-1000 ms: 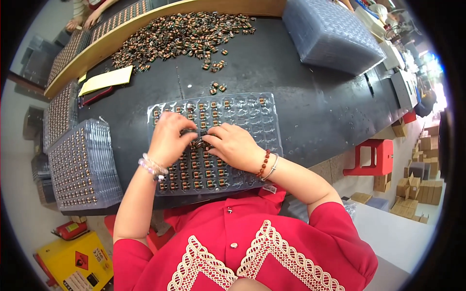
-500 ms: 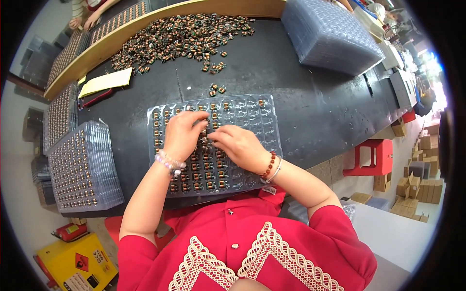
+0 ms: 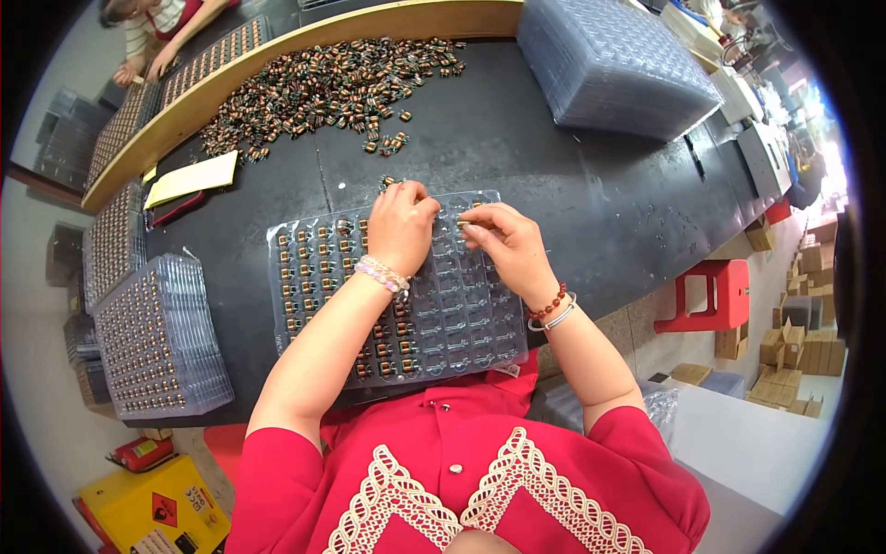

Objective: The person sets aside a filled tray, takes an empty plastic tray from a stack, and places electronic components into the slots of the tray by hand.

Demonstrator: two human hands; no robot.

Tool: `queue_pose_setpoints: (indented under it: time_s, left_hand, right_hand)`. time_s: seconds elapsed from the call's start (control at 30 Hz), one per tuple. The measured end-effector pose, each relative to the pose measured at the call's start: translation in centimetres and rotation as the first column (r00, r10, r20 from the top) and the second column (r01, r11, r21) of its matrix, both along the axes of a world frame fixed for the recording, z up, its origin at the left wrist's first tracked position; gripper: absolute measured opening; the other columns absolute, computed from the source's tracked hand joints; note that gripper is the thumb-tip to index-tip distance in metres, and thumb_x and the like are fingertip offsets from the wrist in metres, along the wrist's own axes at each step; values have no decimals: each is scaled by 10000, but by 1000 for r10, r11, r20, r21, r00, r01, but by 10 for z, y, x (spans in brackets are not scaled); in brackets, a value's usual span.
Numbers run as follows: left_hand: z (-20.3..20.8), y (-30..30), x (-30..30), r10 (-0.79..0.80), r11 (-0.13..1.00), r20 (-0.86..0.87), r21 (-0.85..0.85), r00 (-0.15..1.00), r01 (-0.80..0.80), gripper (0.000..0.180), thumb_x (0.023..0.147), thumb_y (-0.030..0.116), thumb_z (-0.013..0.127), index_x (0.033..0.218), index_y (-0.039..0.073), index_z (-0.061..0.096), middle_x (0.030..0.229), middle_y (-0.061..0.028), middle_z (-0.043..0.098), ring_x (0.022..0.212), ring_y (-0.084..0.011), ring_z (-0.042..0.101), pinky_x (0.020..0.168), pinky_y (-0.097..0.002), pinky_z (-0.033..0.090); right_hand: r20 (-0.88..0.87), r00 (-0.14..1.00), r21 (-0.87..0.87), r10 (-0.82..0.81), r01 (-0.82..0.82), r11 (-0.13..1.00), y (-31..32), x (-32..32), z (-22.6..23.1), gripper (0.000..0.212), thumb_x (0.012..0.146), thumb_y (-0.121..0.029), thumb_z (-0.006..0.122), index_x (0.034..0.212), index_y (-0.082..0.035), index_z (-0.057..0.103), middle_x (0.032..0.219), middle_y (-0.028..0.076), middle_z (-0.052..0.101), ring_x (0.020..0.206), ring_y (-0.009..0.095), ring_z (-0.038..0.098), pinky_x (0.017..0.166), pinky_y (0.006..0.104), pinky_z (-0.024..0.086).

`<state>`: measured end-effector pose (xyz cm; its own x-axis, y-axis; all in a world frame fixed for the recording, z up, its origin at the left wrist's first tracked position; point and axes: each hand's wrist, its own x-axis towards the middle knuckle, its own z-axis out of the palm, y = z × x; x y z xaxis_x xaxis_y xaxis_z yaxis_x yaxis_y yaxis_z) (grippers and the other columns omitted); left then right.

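Observation:
In front of me lies a clear plastic tray [image 3: 471, 319] with rows of moulded pockets. Small copper-wound coils [image 3: 305, 261] fill its left and middle columns; the right columns show bare pockets. My left hand [image 3: 402, 226], wearing a beaded bracelet, is over the tray's far edge with its fingers curled closed. Beside those fingers are a few loose coils [image 3: 388, 182]; what they grip is hidden. Above the tray's far right part, my right hand [image 3: 513, 247] has thumb and fingers pinched on what looks like a small coil [image 3: 464, 222].
A large heap of coils [image 3: 314, 97] lies along a wooden divider [image 3: 388, 18]. Stacked empty trays [image 3: 618, 69] stand at the far right, filled tray stacks [image 3: 161, 342] at the left. Yellow paper [image 3: 192, 178] lies near the heap. Beyond the divider a person's hands [image 3: 152, 66] show.
Both hands have left the tray's middle. My left hand has gone to its far edge, and my right hand has moved right and farther out. The view has shifted slightly.

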<state>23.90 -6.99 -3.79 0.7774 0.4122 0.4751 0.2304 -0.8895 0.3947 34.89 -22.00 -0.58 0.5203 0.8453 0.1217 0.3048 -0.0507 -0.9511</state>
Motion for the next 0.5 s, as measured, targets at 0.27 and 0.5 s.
queue_pose_setpoints:
  time_s: [0.27, 0.5]
  left_hand:
    - [2, 8, 0, -81, 996, -48, -37, 996, 80, 81, 761, 118, 696, 834, 84, 704, 871, -40, 638, 941, -258, 565, 842, -390, 452]
    - [14, 18, -15, -110, 988, -161, -126, 981, 90, 108, 766, 144, 706, 862, 97, 710, 959, -57, 604, 969, -262, 544, 867, -392, 442]
  right_hand:
    - [89, 991, 2, -102, 102, 995, 4, 10, -10, 125, 837, -26, 654, 958, -9, 680, 985, 62, 667, 904, 152, 626, 775, 277, 523]
    - [566, 820, 31, -84, 80, 996, 26, 22, -24, 167, 744, -83, 719, 911, -90, 703, 930, 3, 699, 894, 208, 588, 809, 320, 487]
